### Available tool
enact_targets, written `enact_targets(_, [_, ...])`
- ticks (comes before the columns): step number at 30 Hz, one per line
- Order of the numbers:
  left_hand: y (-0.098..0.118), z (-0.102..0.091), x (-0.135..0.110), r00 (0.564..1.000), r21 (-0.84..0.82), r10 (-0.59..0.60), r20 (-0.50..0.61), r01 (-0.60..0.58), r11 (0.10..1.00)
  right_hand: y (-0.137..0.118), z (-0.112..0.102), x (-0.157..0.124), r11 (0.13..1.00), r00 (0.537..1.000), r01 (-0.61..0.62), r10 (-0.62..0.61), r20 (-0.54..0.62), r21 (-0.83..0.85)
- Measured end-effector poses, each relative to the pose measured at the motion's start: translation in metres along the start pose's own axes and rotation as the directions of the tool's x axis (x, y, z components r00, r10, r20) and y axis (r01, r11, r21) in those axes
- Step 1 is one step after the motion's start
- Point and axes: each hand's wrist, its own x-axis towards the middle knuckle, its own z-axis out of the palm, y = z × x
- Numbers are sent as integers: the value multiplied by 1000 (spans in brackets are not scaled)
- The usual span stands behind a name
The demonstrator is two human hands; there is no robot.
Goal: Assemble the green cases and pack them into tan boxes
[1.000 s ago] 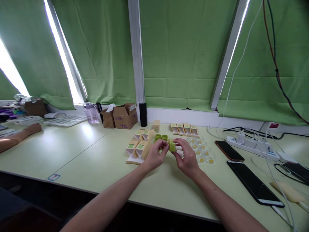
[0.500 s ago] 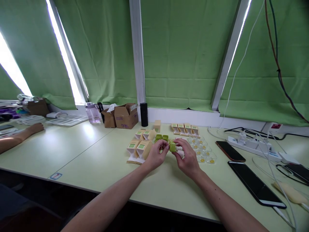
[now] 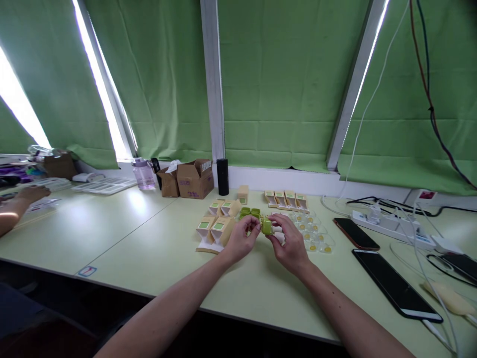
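Co-worker's hand (image 3: 33,193): at the far-left end of the worktop (image 3: 167,243), well apart from the wearer's hands.
Tan cartons (image 3: 220,229): clustered just left of the left hand, partly hidden by it.
Left hand (image 3: 240,242): thumb and fingertips close together at the left side of the green piece; cannot tell whether pinching or merely touching it.
Green cup-like pieces (image 3: 254,212): just beyond the left fingertips.
Green piece (image 3: 267,225): between both hands, left of the right palm, right of the left fingertips; long axis seemingly side to side, pale part at right.
Nearer hand: the right, slightly.
Right hand (image 3: 292,243): clamped on the green piece, thumb below, fingers above.
Clear yellow-centred pieces (image 3: 315,227): just right of the right hand.
Phones (image 3: 395,283): farther right.
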Motion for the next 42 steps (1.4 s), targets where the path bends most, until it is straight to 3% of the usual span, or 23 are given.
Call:
enact_targets(33, [1, -6, 0, 998, -76, -62, 5, 63, 995, -3, -1, 2, 999, 999, -24, 25, -20, 37])
enact_targets(39, [-2, -9, 0, 999, -12, -18, -32, 17, 1000, -2, -1, 2, 999, 1000, -19, 20, -19, 28])
enact_targets(42, [-4, -11, 0, 991, 102, 89, -99, -79, 992, -4, -3, 2, 999, 1000, -16, 16, -23, 35])
